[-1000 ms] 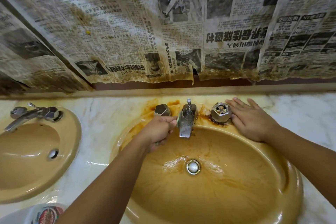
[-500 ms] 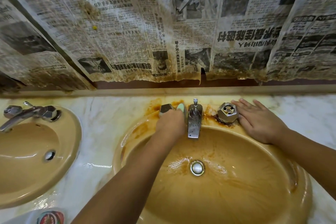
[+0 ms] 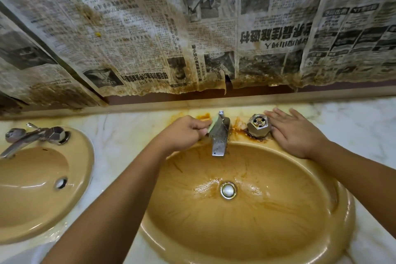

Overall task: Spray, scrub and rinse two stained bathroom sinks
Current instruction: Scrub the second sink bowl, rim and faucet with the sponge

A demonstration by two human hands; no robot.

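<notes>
Gripping a pale green scrubbing sponge [image 3: 215, 126], the left hand [image 3: 184, 133] has its fingers curled round it and presses it against the left side of the chrome faucet spout [image 3: 219, 140] at the back of the rust-stained tan oval sink [image 3: 289, 221]. The right hand [image 3: 297, 135] lies flat, fingers straight and slightly spread, on the sink rim and the white marble countertop [image 3: 353, 126], just beside the faceted chrome tap knob [image 3: 258, 125], whose base is ringed with orange-brown grime. A round metal drain stopper [image 3: 228, 190] sits at the basin's bottom. 1 more tan sink [image 3: 42, 195], with its own chrome faucet [image 3: 32, 136], lies to the left. Stained newspaper sheets [image 3: 192, 38] cover the wall above.
</notes>
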